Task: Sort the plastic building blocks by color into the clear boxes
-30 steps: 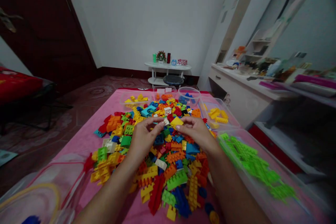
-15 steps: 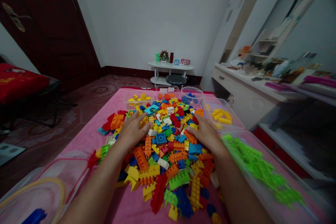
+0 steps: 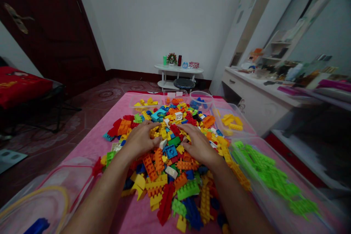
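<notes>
A big heap of mixed coloured building bricks [image 3: 175, 161] lies on a pink table [image 3: 90, 142]. My left hand [image 3: 141, 139] rests palm down on the left of the heap's middle, fingers spread over yellow and orange bricks. My right hand [image 3: 197, 145] lies palm down to the right of the middle, fingers stretched toward a red brick [image 3: 174, 129]. Between the two hands sit a blue brick [image 3: 171, 151] and a green brick [image 3: 174, 140]. Neither hand holds anything that I can see.
A clear tub of lime-green bricks [image 3: 271, 175] stands at the right. Clear tubs with yellow bricks [image 3: 231, 121], blue bricks [image 3: 200, 100] and more yellow ones [image 3: 144, 103] stand at the back. A clear tub [image 3: 41, 204] is at the near left. A white dresser [image 3: 260, 98] is at the right.
One second ago both hands pinched small bricks together above the heap. They then spread apart flat, and now have drawn back toward the middle, pushing bricks about.
</notes>
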Tool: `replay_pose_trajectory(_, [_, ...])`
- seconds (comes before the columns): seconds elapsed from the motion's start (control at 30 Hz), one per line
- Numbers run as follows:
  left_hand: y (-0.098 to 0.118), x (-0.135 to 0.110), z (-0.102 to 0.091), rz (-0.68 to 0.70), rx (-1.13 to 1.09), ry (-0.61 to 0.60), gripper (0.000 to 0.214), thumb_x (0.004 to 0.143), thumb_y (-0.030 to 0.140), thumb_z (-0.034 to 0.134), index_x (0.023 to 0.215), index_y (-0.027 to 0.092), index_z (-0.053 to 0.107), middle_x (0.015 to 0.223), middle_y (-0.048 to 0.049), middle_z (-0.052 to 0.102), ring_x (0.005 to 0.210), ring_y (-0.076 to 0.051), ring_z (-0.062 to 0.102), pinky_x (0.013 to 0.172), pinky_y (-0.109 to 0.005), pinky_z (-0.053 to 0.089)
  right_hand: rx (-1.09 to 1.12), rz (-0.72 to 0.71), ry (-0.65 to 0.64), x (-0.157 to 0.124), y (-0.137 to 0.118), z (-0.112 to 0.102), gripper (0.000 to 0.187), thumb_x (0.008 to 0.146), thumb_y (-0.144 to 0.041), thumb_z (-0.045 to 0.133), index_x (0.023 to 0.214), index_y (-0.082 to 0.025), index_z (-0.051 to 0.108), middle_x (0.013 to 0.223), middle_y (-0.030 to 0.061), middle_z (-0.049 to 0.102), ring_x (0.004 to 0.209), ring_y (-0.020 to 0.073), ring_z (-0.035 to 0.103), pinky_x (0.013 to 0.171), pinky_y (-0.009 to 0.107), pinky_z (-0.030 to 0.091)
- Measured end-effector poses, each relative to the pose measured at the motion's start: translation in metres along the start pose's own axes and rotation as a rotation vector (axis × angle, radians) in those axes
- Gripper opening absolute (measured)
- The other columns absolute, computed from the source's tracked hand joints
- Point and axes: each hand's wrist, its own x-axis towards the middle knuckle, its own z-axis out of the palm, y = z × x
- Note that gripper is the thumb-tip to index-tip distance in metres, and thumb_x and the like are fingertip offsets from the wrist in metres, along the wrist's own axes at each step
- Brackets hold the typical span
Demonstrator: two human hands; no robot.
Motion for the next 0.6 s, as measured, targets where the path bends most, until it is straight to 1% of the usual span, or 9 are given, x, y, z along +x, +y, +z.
replay_pose_trajectory(0.1, [-0.002, 0.0, -0.001, 0.042, -0.06, 0.023, 0.055, 0.071, 0.036, 0.06, 0.125, 0.024, 0.057, 0.122, -0.0064, 0.057, 0.107, -0.024, 0.058, 0.095, -0.034, 0.042, 0.072, -0.047, 0.001, 0.001, -0.005, -0.003, 0.057, 0.069, -0.005, 0.057, 0.122, -0.027, 0.056, 0.123, 0.0035, 0.056, 0.114, 0.0206, 0.05, 0.099, 0.037, 0.037])
replay_pose_trajectory(0.17, [-0.005, 0.001, 0.0, 0.057, -0.103, 0.012, 0.054, 0.07, 0.034, 0.06, 0.124, 0.025, 0.058, 0.121, -0.0053, 0.059, 0.107, -0.023, 0.058, 0.094, -0.032, 0.043, 0.123, -0.082, -0.018, 0.0, -0.007, -0.007, 0.046, 0.069, -0.005, 0.059, 0.11, -0.027, 0.062, 0.116, 0.0025, 0.059, 0.109, 0.0197, 0.052, 0.097, 0.036, 0.037])
replay_pose_trajectory(0.23, [-0.006, 0.002, 0.001, 0.035, -0.127, -0.015, 0.053, 0.071, 0.032, 0.058, 0.123, 0.025, 0.058, 0.114, -0.0042, 0.063, 0.101, -0.022, 0.061, 0.089, -0.031, 0.046, 0.154, -0.096, -0.053, 0.0, -0.009, -0.013, 0.033, 0.069, -0.008, 0.061, 0.096, -0.025, 0.066, 0.107, 0.0015, 0.062, 0.104, 0.0187, 0.054, 0.094, 0.034, 0.038])
replay_pose_trajectory(0.3, [-0.007, 0.002, 0.003, -0.015, -0.091, -0.027, 0.054, 0.071, 0.029, 0.055, 0.124, 0.025, 0.057, 0.112, -0.0042, 0.065, 0.098, -0.023, 0.063, 0.086, -0.032, 0.047, 0.148, -0.066, -0.087, -0.001, -0.01, -0.021, 0.023, 0.07, -0.009, 0.059, 0.087, -0.023, 0.067, 0.098, 0.001, 0.064, 0.096, 0.0174, 0.057, 0.088, 0.032, 0.04])
replay_pose_trajectory(0.37, [-0.005, 0.002, 0.004, -0.044, -0.006, -0.013, 0.056, 0.071, 0.026, 0.052, 0.127, 0.025, 0.055, 0.121, -0.0054, 0.062, 0.103, -0.025, 0.061, 0.087, -0.034, 0.047, 0.116, 0.01, -0.1, -0.002, -0.009, -0.027, 0.019, 0.071, -0.01, 0.055, 0.081, -0.022, 0.066, 0.088, 0.0006, 0.065, 0.084, 0.0156, 0.058, 0.076, 0.028, 0.041])
replay_pose_trajectory(0.4, [-0.003, 0.002, 0.005, -0.031, 0.032, -0.008, 0.057, 0.072, 0.025, 0.05, 0.129, 0.025, 0.054, 0.127, -0.0053, 0.059, 0.107, -0.026, 0.06, 0.09, -0.036, 0.046, 0.101, 0.055, -0.103, -0.003, -0.008, -0.03, 0.018, 0.072, -0.011, 0.054, 0.08, -0.021, 0.066, 0.082, 0.0002, 0.065, 0.077, 0.0147, 0.058, 0.07, 0.026, 0.04])
replay_pose_trajectory(0.47, [0.0, 0.0, 0.004, 0.038, 0.076, -0.029, 0.06, 0.074, 0.021, 0.045, 0.133, 0.029, 0.049, 0.137, -0.002, 0.051, 0.114, -0.025, 0.056, 0.095, -0.037, 0.043, 0.082, 0.12, -0.104, -0.003, -0.007, -0.032, 0.015, 0.072, -0.013, 0.052, 0.077, -0.02, 0.064, 0.073, -0.0009, 0.063, 0.068, 0.0135, 0.056, 0.061, 0.024, 0.037])
replay_pose_trajectory(0.53, [0.003, -0.001, 0.003, 0.112, 0.09, -0.07, 0.064, 0.074, 0.016, 0.042, 0.135, 0.035, 0.045, 0.141, 0.0029, 0.047, 0.119, -0.023, 0.053, 0.096, -0.036, 0.041, 0.071, 0.131, -0.089, -0.003, -0.008, -0.031, 0.013, 0.072, -0.014, 0.051, 0.075, -0.02, 0.062, 0.07, -0.0014, 0.062, 0.065, 0.013, 0.054, 0.058, 0.023, 0.034])
replay_pose_trajectory(0.6, [0.006, -0.002, 0.001, 0.159, 0.097, -0.095, 0.066, 0.072, 0.013, 0.043, 0.133, 0.039, 0.047, 0.142, 0.0054, 0.046, 0.119, -0.022, 0.053, 0.095, -0.036, 0.042, 0.056, 0.11, -0.059, -0.002, -0.009, -0.029, 0.015, 0.07, -0.011, 0.05, 0.075, -0.02, 0.061, 0.074, -0.0014, 0.063, 0.066, 0.0126, 0.054, 0.059, 0.022, 0.033])
